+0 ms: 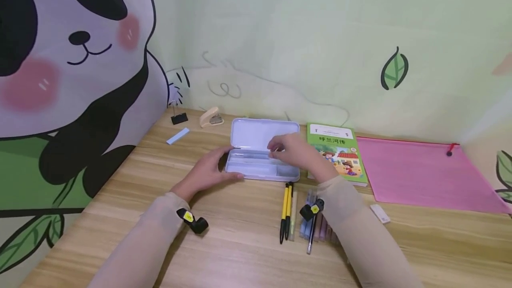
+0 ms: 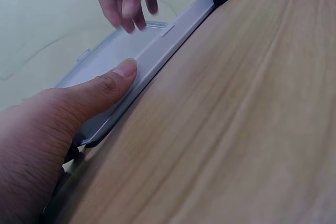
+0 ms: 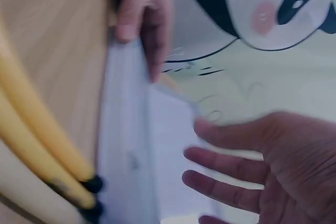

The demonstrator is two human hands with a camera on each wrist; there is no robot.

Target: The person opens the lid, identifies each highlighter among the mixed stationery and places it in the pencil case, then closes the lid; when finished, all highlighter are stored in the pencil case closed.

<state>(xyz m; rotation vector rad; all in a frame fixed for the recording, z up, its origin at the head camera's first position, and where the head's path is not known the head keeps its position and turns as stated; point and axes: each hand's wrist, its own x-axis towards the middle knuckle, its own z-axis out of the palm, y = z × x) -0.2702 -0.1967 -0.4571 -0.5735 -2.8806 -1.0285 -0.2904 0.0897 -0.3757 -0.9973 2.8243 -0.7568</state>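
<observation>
An open pale grey pencil case [image 1: 256, 170] lies on the wooden desk [image 1: 240, 252], its lid [image 1: 260, 133] standing up at the back. My left hand [image 1: 234, 162] grips the case's left end, with the thumb [image 2: 123, 72] lying along the front rim [image 2: 157, 51]. My right hand [image 1: 280, 151] hovers over the tray with fingers spread and relaxed [image 3: 220, 166], holding nothing. Two yellow pens [image 1: 286, 210] and several pastel pens [image 1: 314, 223] lie just in front of the case, under my right forearm.
A green picture book [image 1: 338, 152] and a pink zip folder [image 1: 424, 174] lie to the right. A white eraser [image 1: 380, 214] sits near the pens. A beige stapler [image 1: 211, 117], black binder clip [image 1: 179, 118] and blue strip [image 1: 178, 136] are at back left, by the panda wall.
</observation>
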